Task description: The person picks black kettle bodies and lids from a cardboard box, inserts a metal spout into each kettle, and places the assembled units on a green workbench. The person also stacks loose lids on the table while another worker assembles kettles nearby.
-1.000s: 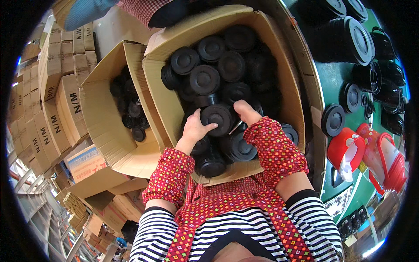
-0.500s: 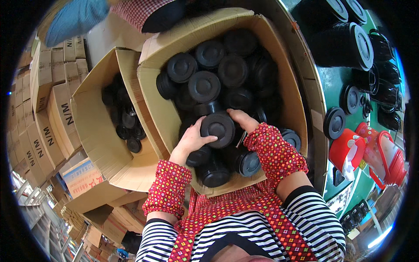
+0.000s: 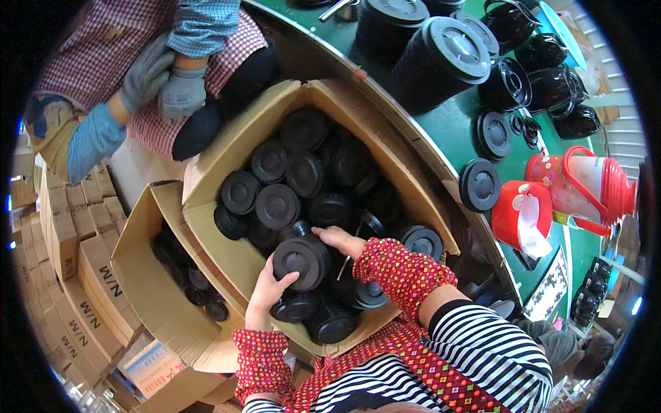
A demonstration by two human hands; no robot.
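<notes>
My left hand (image 3: 267,289) is closed around the side of a black round lid (image 3: 301,261), thumb on its top face. The lid looks thick; I cannot tell if it is a stack of several. At its far right edge is my right hand (image 3: 339,239), fingers curled, fingertips close to a short black ribbed cylinder (image 3: 297,229). A thin metal rod (image 3: 343,267) juts out below my right palm, seemingly gripped in the fingers; its other end is hidden. All this is over a large cardboard box (image 3: 201,206) holding several more black lids (image 3: 277,206).
A smaller open carton (image 3: 141,275) with black parts adjoins on the left, beside stacked cartons (image 3: 107,279). Across the box, a person's gloved hands (image 3: 180,93) rest together. On the green table (image 3: 441,131) stand black lid stacks (image 3: 447,55), a red container (image 3: 521,213) and black pots (image 3: 506,82).
My view has shifted, so the box appears lower and further left. The other person's gloved hands have come into view. Both my hands stay at the same black lid.
</notes>
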